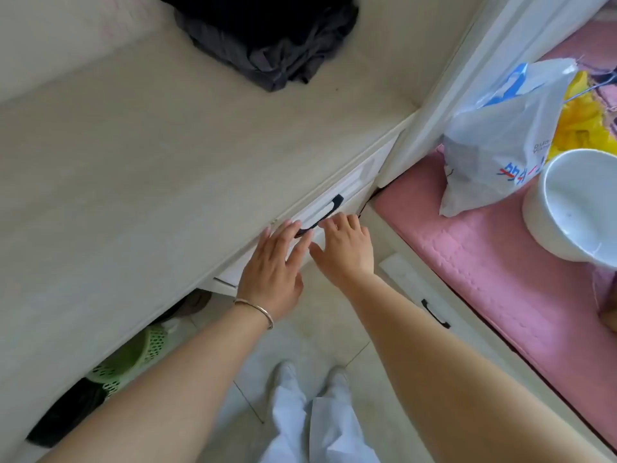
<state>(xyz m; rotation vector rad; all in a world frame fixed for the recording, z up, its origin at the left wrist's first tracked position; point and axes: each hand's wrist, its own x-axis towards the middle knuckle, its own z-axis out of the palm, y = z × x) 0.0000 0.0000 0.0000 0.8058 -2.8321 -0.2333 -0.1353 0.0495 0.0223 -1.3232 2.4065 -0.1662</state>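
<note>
A white drawer front [347,185] with a black bar handle [329,210] sits under the edge of a pale desk top [133,168]. My left hand [273,265], with a thin bangle on the wrist, lies flat with straight fingers against the drawer front just left of the handle. My right hand [347,247] reaches to the same drawer with fingers spread, its fingertips at the lower end of the handle. Neither hand holds anything.
A dark grey heap of clothing [277,45] lies on the desk top. To the right, a pink mat [467,248] carries a plastic bag [500,142] and a white basin [577,208]. A green basket [133,359] stands under the desk. Another black-handled drawer [434,312] is lower right.
</note>
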